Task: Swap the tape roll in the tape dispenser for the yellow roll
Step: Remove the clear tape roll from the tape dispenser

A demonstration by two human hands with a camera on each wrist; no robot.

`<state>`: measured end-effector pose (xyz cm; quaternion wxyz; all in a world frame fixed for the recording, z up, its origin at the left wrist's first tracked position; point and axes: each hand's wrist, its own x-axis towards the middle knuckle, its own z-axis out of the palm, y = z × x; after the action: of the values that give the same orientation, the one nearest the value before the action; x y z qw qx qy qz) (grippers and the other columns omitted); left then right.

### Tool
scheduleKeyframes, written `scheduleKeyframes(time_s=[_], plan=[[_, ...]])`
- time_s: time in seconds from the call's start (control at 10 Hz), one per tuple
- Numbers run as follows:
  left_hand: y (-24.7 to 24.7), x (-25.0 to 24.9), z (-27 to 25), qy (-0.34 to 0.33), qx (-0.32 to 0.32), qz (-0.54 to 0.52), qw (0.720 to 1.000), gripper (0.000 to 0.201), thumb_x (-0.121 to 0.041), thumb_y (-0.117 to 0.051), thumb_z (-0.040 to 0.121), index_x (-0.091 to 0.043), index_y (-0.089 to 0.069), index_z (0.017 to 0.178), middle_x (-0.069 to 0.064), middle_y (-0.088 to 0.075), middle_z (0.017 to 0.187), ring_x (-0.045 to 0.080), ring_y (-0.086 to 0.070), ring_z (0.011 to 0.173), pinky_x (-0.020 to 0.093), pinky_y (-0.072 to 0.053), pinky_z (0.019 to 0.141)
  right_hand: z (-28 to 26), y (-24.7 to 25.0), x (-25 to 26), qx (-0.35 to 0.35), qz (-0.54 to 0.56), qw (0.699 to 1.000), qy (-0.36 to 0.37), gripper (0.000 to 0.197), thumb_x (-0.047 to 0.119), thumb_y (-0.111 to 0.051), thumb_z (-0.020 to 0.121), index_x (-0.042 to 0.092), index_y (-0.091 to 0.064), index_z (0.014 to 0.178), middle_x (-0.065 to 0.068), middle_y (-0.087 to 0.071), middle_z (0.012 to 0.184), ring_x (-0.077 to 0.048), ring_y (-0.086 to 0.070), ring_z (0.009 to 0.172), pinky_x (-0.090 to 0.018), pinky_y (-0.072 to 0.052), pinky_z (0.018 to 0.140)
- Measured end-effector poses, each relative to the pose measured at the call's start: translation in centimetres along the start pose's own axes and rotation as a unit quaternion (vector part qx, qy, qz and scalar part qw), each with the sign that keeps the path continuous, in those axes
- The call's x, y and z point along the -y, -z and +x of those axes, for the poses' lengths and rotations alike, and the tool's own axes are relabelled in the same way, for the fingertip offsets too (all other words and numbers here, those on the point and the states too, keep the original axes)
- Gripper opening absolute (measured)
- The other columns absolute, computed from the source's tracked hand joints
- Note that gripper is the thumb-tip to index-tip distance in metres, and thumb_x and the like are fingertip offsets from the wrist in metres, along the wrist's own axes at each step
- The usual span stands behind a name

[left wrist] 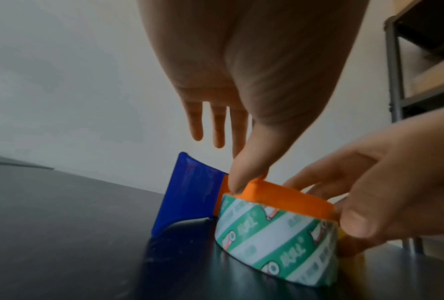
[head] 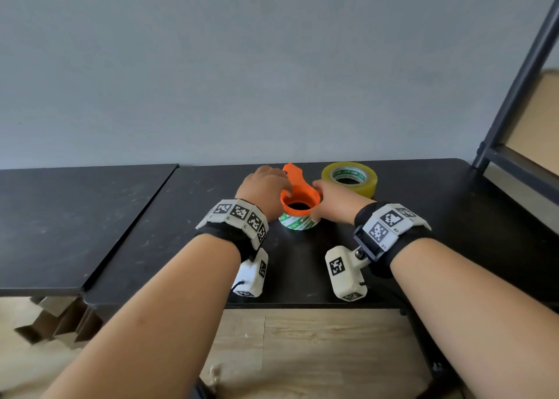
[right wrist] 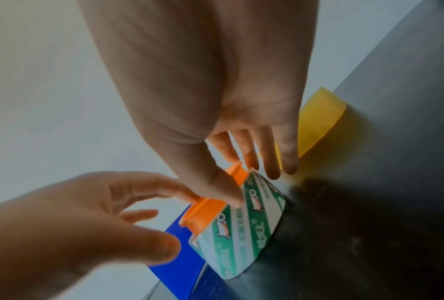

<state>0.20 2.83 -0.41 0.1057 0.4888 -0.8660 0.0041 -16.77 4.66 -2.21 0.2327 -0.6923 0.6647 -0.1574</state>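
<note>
The orange tape dispenser lies flat on the black table, with a green-and-white tape roll on its ring. Its blue blade guard points away from me. My left hand pinches the orange rim from the left, its thumb against the rim's edge and the other fingers hanging straight. My right hand grips the green-and-white roll from the right, with its thumb on the roll's side. The yellow roll lies flat just behind the right hand, untouched.
A grey wall stands right behind the table. A dark metal shelf frame rises at the right edge. A second black tabletop adjoins on the left. Wooden floor shows below the front edge.
</note>
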Motion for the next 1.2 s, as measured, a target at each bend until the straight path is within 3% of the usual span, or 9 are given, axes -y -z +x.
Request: scheduleKeyframes(time_s=[0.2, 0.3, 0.4, 0.5, 0.6, 0.8, 1.0, 1.1, 1.2], plan=[[-0.1, -1.0, 0.4, 0.056, 0.097, 0.035, 0.993, 0.031, -0.015, -0.053, 0.086, -0.027, -0.070, 0.109, 0.002, -0.062, 0.113, 0.028, -0.059, 0.104, 0.036, -0.051, 0.087, -0.7, -0.2, -0.1, 0.005, 0.006, 1.000, 0.020, 0.034, 0.020, -0.078, 0.074, 0.011, -0.057, 0.098, -0.005, -0.064, 0.091, -0.022, -0.061, 0.085, -0.033, -0.048, 0.077], [-0.3, -1.0, 0.3, 0.067, 0.078, -0.006, 0.995, 0.031, -0.014, -0.049, 0.092, -0.018, -0.068, 0.116, 0.008, -0.065, 0.116, 0.028, -0.062, 0.105, 0.033, -0.050, 0.090, -1.4, -0.3, 0.8, 0.017, 0.023, 0.997, 0.067, 0.018, 0.020, -0.078, 0.076, 0.024, -0.061, 0.080, 0.000, -0.068, 0.081, -0.018, -0.063, 0.076, -0.031, -0.050, 0.074], [-0.6, -1.0, 0.0, 0.073, 0.022, -0.039, 0.996, 0.029, -0.009, -0.046, 0.092, -0.015, -0.070, 0.107, 0.007, -0.068, 0.110, 0.027, -0.062, 0.105, 0.029, -0.046, 0.082, -1.7, -0.7, 1.3, -0.016, 0.021, 0.998, 0.052, 0.019, 0.021, -0.076, 0.076, 0.013, -0.065, 0.089, -0.011, -0.071, 0.088, -0.029, -0.066, 0.084, -0.041, -0.054, 0.080], [-0.3, -0.8, 0.1, 0.067, -0.002, -0.067, 0.996, 0.030, -0.010, -0.045, 0.087, -0.020, -0.072, 0.097, 0.002, -0.060, 0.089, 0.029, -0.061, 0.095, 0.027, -0.041, 0.073, -1.4, -1.1, 0.6, -0.047, 0.033, 0.998, 0.011, 0.047, 0.032, -0.081, 0.066, 0.011, -0.065, 0.106, -0.010, -0.072, 0.100, -0.028, -0.068, 0.093, -0.048, -0.054, 0.090], [0.0, -0.3, 0.3, 0.061, -0.021, -0.074, 0.995, 0.036, -0.016, -0.044, 0.094, -0.029, -0.066, 0.120, 0.003, -0.066, 0.118, 0.026, -0.061, 0.108, 0.031, -0.047, 0.092, -1.6, -1.0, 0.7, -0.041, 0.032, 0.999, 0.002, 0.039, 0.029, -0.079, 0.073, 0.007, -0.067, 0.104, -0.011, -0.073, 0.099, -0.028, -0.068, 0.092, -0.046, -0.054, 0.090], [0.7, 0.2, 0.0, 0.093, -0.066, -0.055, 0.992, 0.031, -0.007, -0.046, 0.094, -0.017, -0.071, 0.111, 0.006, -0.069, 0.114, 0.025, -0.063, 0.107, 0.032, -0.050, 0.089, -1.5, -0.9, 0.2, -0.061, 0.027, 0.997, -0.031, 0.049, 0.034, -0.080, 0.070, 0.005, -0.061, 0.105, -0.009, -0.068, 0.099, -0.026, -0.065, 0.092, -0.036, -0.051, 0.079], [0.6, 0.7, 0.2, 0.146, -0.013, 0.007, 0.989, 0.032, -0.004, -0.046, 0.094, -0.010, -0.067, 0.117, 0.011, -0.065, 0.120, 0.029, -0.061, 0.111, 0.036, -0.052, 0.092, -1.4, -0.9, 0.1, -0.060, 0.021, 0.996, -0.070, 0.051, 0.036, -0.079, 0.070, 0.002, -0.063, 0.104, -0.013, -0.066, 0.105, -0.026, -0.066, 0.092, -0.031, -0.048, 0.067], [1.8, 0.9, 2.4, 0.270, 0.120, 0.005, 0.955, 0.045, -0.013, -0.042, 0.100, -0.005, -0.039, 0.144, 0.017, -0.042, 0.148, 0.032, -0.043, 0.135, 0.039, -0.035, 0.110, -1.2, -1.0, 0.1, -0.061, 0.027, 0.995, -0.078, 0.052, 0.033, -0.079, 0.068, 0.001, -0.061, 0.105, -0.015, -0.065, 0.109, -0.027, -0.066, 0.091, -0.033, -0.051, 0.069], [1.8, 1.4, 2.7, 0.274, 0.125, 0.002, 0.954, 0.047, -0.009, -0.039, 0.100, -0.002, -0.033, 0.146, 0.018, -0.038, 0.150, 0.034, -0.039, 0.137, 0.041, -0.032, 0.111, -1.0, -1.1, 0.1, -0.059, 0.034, 0.994, -0.083, 0.050, 0.031, -0.079, 0.068, 0.001, -0.061, 0.104, -0.012, -0.064, 0.102, -0.024, -0.065, 0.085, -0.029, -0.047, 0.060]])
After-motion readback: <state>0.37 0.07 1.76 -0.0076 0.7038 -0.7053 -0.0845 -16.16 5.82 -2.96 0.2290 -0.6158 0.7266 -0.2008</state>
